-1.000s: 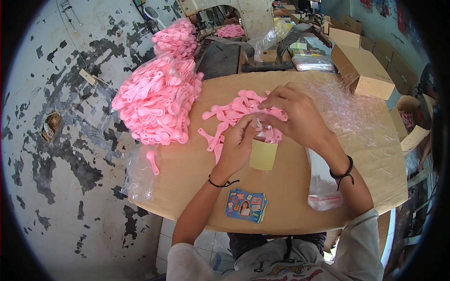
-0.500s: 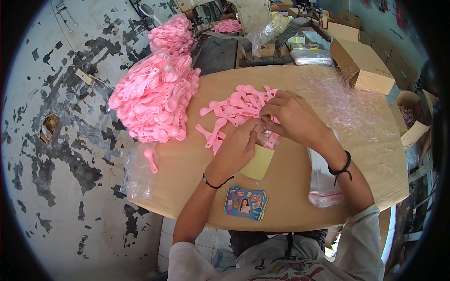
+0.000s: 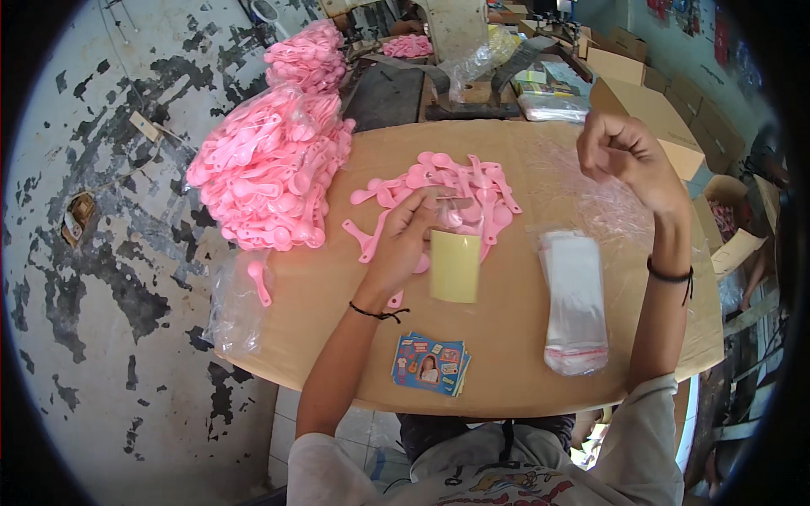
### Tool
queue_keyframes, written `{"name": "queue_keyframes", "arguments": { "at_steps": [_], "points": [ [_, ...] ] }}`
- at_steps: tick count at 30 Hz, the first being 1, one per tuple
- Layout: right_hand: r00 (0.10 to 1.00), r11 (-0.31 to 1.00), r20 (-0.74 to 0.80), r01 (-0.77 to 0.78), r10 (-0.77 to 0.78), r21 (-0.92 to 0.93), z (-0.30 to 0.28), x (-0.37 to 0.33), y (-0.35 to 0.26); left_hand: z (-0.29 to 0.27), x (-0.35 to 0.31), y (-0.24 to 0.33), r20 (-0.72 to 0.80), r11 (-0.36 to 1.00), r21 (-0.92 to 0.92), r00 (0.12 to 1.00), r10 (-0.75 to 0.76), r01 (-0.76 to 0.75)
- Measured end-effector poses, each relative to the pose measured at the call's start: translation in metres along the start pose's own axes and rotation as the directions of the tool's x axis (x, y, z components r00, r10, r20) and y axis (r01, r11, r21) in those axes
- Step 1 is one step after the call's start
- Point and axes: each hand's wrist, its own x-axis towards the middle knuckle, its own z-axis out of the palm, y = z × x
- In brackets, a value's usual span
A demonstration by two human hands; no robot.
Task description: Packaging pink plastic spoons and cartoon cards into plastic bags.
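Pinched in my left hand (image 3: 407, 234) is the top of a small clear plastic bag (image 3: 458, 216) that hangs over the table. A plain yellow card (image 3: 454, 268) shows in its lower part; whether a spoon is inside too, I cannot tell. Behind the bag spreads a loose heap of pink plastic spoons (image 3: 422, 175). My right hand (image 3: 623, 156) is raised at the far right with its fingers curled together, above a pile of thin clear plastic strips (image 3: 612, 207). Anything between those fingers is too small to see. Blue printed cards (image 3: 430, 364) lie stacked near the front edge.
A stack of clear bags (image 3: 575, 304) lies right of centre on the brown-covered table (image 3: 506, 371). Big bags of pink spoons (image 3: 261, 177) stand at the left, by a single spoon (image 3: 259, 282) on clear plastic. Cardboard boxes (image 3: 645, 114) and a sewing machine (image 3: 456, 42) are behind.
My right hand has left the bag and swung up and right, over the strips. My left hand still holds the bag with the yellow card, now slightly higher and further left.
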Motion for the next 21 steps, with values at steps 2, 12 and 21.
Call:
{"name": "queue_keyframes", "arguments": {
  "at_steps": [2, 12, 21],
  "points": [
    [0.978, 0.976, 0.045, -0.200, 0.205, -0.087, -0.025, -0.005, 0.027, 0.001, 0.001, 0.001, -0.015, 1.000, 0.011, 1.000, 0.002, -0.002],
    [0.871, 0.811, -0.489, -0.252, -0.048, -0.528, -0.060, -0.019, 0.070, -0.007, 0.010, -0.014, 0.017, 0.950, 0.029, 0.950, -0.311, 0.310],
    [0.993, 0.981, 0.000, -0.113, 0.115, -0.158, 0.109, 0.036, 0.081, 0.018, 0.003, -0.005, -0.158, 0.980, -0.192, 0.984, -0.083, 0.052]
  ]
}}
